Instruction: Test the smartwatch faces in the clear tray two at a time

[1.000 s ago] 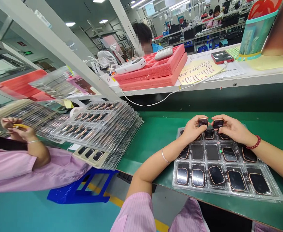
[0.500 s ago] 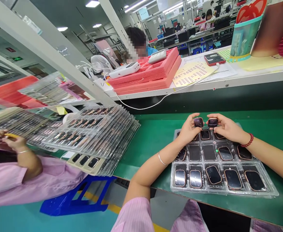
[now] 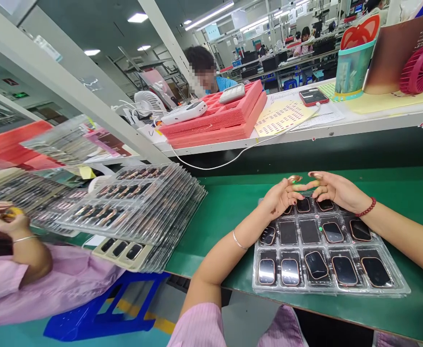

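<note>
Above the far row of a clear plastic tray (image 3: pixel 401 289), my left hand (image 3: pixel 280 196) grips a smartwatch body (image 3: pixel 295 179), now tilted nearly edge-on. Close beside it, my right hand (image 3: pixel 336 192) has a second smartwatch body (image 3: pixel 316 175) in its fingers, also tipped. The fingers of both hands come very near each other; whether they touch I cannot tell. Below, more rectangular watches with dark screens and copper-coloured rims, such as one watch (image 3: pixel 344 270), lie in the tray's pockets. Two middle-row pockets (image 3: pixel 288 232) show only dark bottoms.
Left of me stands a tall stack of filled clear trays (image 3: pixel 182 202) on the green table (image 3: pixel 222 231). At far left, a co-worker's hands (image 3: pixel 10 219) hold something yellow. A shelf (image 3: pixel 214 150) above carries pink foam (image 3: pixel 211 125), a phone (image 3: pixel 313 96) and a cup (image 3: pixel 354 70).
Both watches have turned from showing their dark screens to nearly edge-on, and my fingers have shifted around them. The camera view has moved slightly. The tray's watches look unchanged.
</note>
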Available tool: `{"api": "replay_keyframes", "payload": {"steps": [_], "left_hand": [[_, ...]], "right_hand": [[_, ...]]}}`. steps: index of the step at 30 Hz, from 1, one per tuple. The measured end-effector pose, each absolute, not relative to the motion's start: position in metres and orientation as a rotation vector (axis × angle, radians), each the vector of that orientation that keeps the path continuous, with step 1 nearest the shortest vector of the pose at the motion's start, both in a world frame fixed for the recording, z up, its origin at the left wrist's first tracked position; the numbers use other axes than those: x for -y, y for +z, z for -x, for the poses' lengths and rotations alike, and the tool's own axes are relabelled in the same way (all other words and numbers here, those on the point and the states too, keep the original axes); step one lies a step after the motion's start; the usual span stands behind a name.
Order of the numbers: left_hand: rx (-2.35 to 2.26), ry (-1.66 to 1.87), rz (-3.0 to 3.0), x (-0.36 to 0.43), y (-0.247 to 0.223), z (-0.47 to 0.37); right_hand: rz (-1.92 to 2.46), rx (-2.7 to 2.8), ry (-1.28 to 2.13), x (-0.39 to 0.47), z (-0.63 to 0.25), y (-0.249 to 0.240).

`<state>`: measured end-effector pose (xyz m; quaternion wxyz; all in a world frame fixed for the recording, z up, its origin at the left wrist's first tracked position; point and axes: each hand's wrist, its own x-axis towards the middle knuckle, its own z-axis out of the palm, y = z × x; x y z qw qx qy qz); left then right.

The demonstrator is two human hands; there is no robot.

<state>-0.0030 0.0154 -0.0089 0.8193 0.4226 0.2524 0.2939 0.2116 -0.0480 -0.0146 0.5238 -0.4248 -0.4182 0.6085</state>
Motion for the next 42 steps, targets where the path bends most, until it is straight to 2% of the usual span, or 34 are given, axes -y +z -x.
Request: {"api": "replay_keyframes", "payload": {"steps": [4, 8, 17, 23, 42], "left_hand": [[-0.562, 0.539, -0.716, -0.023, -0.008, 0.003], [-0.542, 0.538, -0.731, -0.022, -0.009, 0.004], [-0.645, 0.753, -1.202, -0.01, -0.019, 0.001], [-0.631, 0.758, -1.389, -0.008, -0.022, 0.001], [-0.627, 0.747, -1.46, -0.011, -0.026, 0.002]], "right_hand": [[0.953, 0.884, 1.652, 0.045, -0.219, -0.01], [0.953, 0.877, 1.676, 0.044, -0.223, -0.011], [0.98, 1.141, 1.429, 0.049, -0.211, -0.015], [1.097, 1.314, 1.214, 0.052, -0.203, -0.012], [1.179, 1.436, 1.154, 0.054, -0.202, -0.013]]}}
